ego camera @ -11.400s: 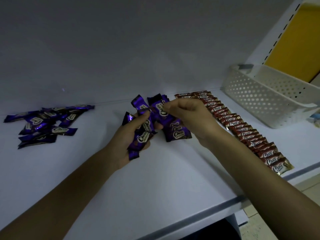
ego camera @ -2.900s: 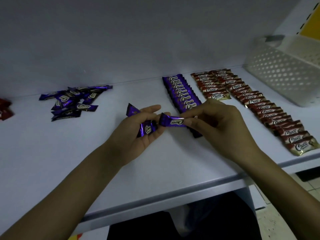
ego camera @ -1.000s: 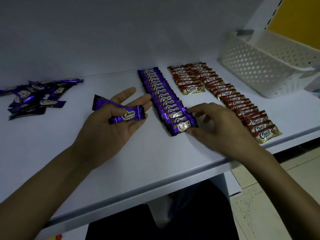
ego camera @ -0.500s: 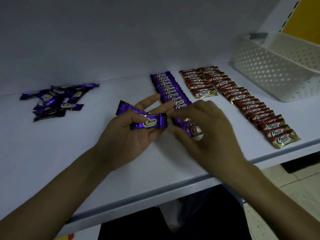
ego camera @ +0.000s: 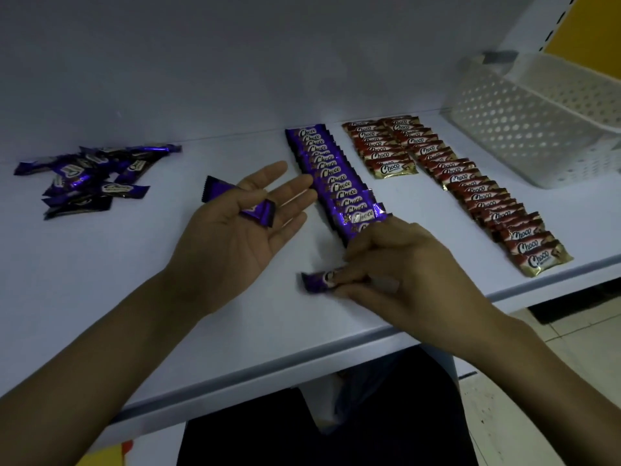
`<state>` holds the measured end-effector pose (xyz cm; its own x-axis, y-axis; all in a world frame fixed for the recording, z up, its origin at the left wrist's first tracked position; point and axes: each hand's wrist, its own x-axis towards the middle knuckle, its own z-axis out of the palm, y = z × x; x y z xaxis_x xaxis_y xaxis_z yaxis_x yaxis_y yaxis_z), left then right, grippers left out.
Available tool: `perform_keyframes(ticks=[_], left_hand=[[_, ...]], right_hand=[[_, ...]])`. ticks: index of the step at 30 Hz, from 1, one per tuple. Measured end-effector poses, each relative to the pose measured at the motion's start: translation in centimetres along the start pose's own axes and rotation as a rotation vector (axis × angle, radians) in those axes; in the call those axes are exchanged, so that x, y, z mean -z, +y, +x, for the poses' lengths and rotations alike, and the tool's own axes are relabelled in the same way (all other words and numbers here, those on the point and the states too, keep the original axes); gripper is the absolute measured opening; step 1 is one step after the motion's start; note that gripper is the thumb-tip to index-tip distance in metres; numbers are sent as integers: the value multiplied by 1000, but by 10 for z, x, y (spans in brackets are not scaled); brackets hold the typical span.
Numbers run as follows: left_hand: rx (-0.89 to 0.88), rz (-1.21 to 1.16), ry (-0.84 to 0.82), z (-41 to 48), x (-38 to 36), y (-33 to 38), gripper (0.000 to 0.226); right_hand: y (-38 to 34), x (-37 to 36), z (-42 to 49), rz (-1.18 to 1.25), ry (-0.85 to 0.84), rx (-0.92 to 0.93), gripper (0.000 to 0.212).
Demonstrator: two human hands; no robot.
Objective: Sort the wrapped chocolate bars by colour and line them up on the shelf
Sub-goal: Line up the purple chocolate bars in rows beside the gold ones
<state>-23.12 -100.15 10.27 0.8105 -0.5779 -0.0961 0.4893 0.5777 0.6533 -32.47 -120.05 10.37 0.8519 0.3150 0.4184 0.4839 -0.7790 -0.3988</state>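
Pinching a purple bar [ego camera: 316, 282] between thumb and curled fingers, the right hand [ego camera: 403, 267] holds it low on the smooth white shelf [ego camera: 100, 280], at the near end of the purple row [ego camera: 332, 183]. I see the left hand [ego camera: 228, 243] palm up, fingers straight, thumb pinning a second glossy bar [ego camera: 258, 213] with crimped ends across the palm.
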Motion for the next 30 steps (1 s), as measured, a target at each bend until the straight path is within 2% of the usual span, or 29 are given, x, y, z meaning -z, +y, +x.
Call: perform_keyframes(ticks=[2, 4, 9, 13, 19, 23, 26, 28, 30], left_hand=[[2, 65, 47, 1, -3, -4, 53], [-15, 207, 84, 0, -7, -7, 34], [-150, 566, 92, -7, -11, -10, 38], [-232, 717, 114, -7, -11, -11, 41], [-178, 688, 183, -2, -7, -12, 40], [-195, 768, 159, -1, -7, -15, 34], [-220, 744, 108, -2, -7, -15, 26], [-214, 656, 60, -3, -6, -14, 33], [-178, 547, -11, -3, -7, -13, 54]], right_hand=[[3, 0, -11, 73, -43, -39, 29], [5, -1, -16, 117, -18, -92, 29], [7, -8, -13, -53, -11, -133, 41], [6, -2, -13, -22, -53, -111, 34], [36, 21, -23, -155, 45, -199, 34], [44, 19, -21, -154, 78, -214, 32], [43, 15, -16, -159, 82, -211, 34], [42, 16, -13, -138, 103, -247, 38], [38, 17, -8, -105, 147, -284, 41]])
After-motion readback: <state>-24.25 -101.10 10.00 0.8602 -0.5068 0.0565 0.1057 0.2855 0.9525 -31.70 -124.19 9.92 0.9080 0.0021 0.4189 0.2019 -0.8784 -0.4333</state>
